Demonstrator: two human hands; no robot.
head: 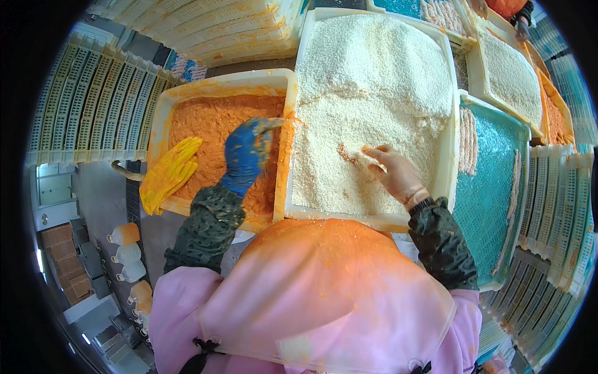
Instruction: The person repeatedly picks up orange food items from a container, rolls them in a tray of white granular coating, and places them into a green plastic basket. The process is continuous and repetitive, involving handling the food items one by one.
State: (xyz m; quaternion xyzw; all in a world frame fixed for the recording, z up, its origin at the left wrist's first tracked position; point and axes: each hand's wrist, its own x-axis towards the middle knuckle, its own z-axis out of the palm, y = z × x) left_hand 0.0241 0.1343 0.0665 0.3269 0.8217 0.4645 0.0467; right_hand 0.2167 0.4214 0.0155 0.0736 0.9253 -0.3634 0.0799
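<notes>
In a blue glove, my left hand (244, 152) is over the right side of a tub (159, 117) of wet orange battered meat (210, 117). Motion blurs its fingers, which point toward the tub's right rim; what they hold cannot be made out. A thin orange strip (299, 121) lies by that rim, at the edge of the crumbs. My right hand (397, 175), in a thin translucent glove, reaches into white breadcrumbs (373, 103) in a large white tub (454, 140). Its fingertips are down at the crumbs, beside a partly covered orange strip (345, 153).
Yellow rubber gloves (170, 175) hang over the batter tub's left rim. On the right, a teal mesh tray (490, 187) bears crumb-coated strips (468, 140). Stacked plastic trays (103, 98) stand left, with more trays (556, 210) right. A co-worker's hand (522, 30) shows at the far right.
</notes>
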